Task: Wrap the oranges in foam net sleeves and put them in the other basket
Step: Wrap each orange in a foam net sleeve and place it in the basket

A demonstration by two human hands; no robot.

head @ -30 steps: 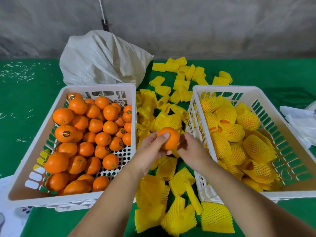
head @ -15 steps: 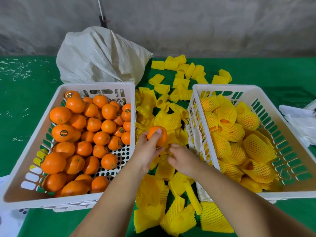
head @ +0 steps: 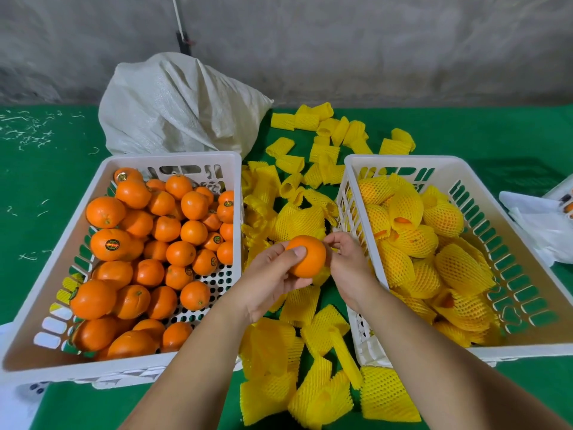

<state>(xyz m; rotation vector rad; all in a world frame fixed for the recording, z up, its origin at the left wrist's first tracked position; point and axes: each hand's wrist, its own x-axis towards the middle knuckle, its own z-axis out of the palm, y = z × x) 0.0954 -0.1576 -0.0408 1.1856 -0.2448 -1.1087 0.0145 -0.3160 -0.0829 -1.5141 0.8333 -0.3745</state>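
The right hand (head: 347,268) has risen, pinching a sleeve (head: 322,272) beside the orange (head: 307,256) the left hand (head: 273,280) grips, so wrapping starts.

A white woven sack (head: 183,103) sits slumped on the green table cover (head: 46,169) at the back, bulging and creased, its mouth toward the right; behind it rises a rough grey wall (head: 372,48), and a thin white cord (head: 177,13) runs down that wall to a small dark clip (head: 185,41) just above the sack; pale shreds (head: 28,128) lie scattered over the cover at far left; at the right edge lies crumpled white plastic (head: 539,225); a white sheet (head: 12,408) shows at the bottom left corner.
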